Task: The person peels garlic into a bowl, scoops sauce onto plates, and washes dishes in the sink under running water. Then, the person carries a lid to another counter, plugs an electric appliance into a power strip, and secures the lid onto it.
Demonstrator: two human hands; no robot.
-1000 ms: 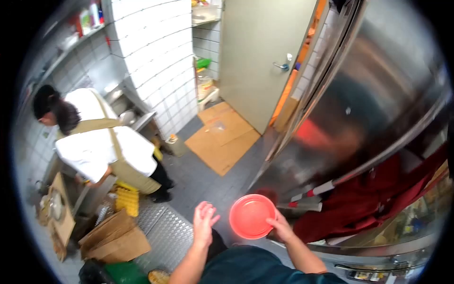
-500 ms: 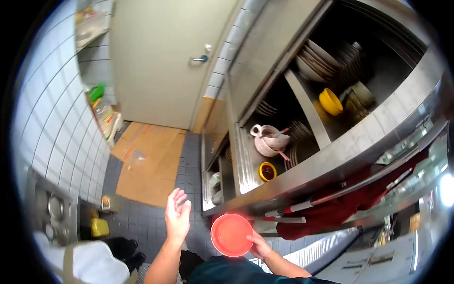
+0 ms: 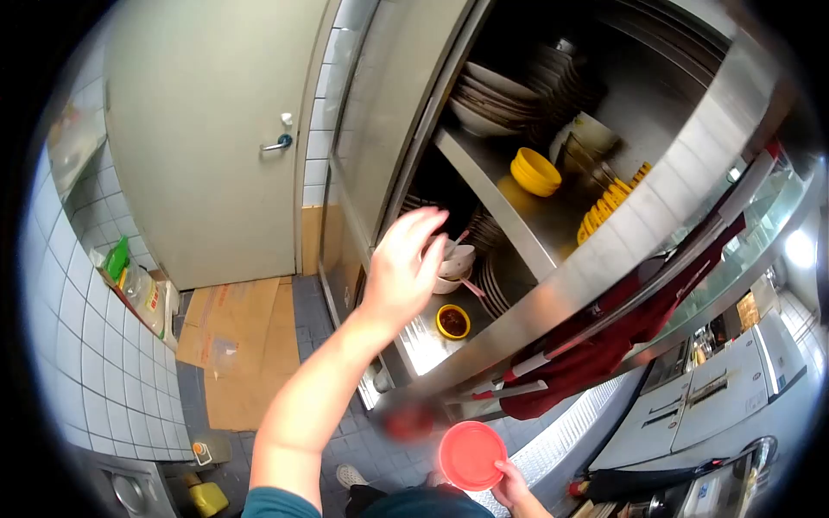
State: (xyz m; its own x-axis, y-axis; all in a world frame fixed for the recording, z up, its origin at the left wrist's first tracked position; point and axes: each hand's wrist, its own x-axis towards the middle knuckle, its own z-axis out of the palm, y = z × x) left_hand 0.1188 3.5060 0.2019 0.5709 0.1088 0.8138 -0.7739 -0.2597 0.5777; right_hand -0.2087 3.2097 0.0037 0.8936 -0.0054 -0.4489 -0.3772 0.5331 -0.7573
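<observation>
My right hand (image 3: 511,486) grips the rim of a round red bowl (image 3: 472,455) held low in front of my body, its inside facing up. My left hand (image 3: 404,269) is stretched out at the cabinet opening with its fingers apart and nothing in them. Behind its fingers, partly hidden, are white bowls (image 3: 452,262) with pink-handled utensils in them. Just below and right of this hand, a small yellow bowl (image 3: 452,322) of dark red sauce stands on the lower shelf.
Upper shelf (image 3: 496,180): stacked white bowls (image 3: 484,119), yellow bowls (image 3: 535,173), and a row of yellow dishes (image 3: 606,207). Dark red cloths (image 3: 570,380) hang on the cabinet's front rail. Cardboard (image 3: 246,354) lies on the tiled floor before a closed door (image 3: 207,138).
My left hand has moved up and right, from over the floor to the cabinet opening. The view has turned right and come nearer the shelves. The red bowl stays in my right hand.
</observation>
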